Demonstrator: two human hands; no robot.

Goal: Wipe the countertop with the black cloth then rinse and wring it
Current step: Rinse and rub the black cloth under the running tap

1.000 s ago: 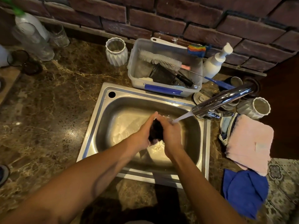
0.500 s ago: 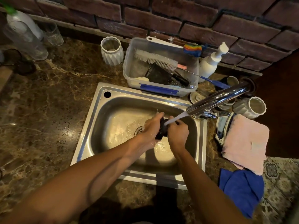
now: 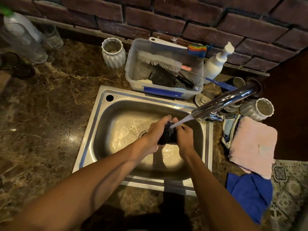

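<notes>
The black cloth (image 3: 168, 135) is bunched into a wad over the steel sink (image 3: 101, 130). My left hand (image 3: 156, 130) clasps it from the left and my right hand (image 3: 183, 137) from the right. A thin stream of water (image 3: 180, 121) from the chrome faucet (image 3: 221, 102) lands on top of the cloth. Most of the cloth is hidden between my palms. The brown marble countertop (image 3: 50, 114) spreads out to the left of the sink.
Behind the sink stands a clear plastic tub (image 3: 196, 72) of brushes, with a white ribbed jar (image 3: 113, 52) left of it and a soap pump bottle (image 3: 216, 62) right. A pink towel (image 3: 253, 145) and a blue cloth (image 3: 250, 194) lie right of the sink. Glasses (image 3: 50, 36) stand far left.
Both hands have lifted the cloth up and right, from below the stream to directly under it, and water now hits the wad. The camera shifted slightly.
</notes>
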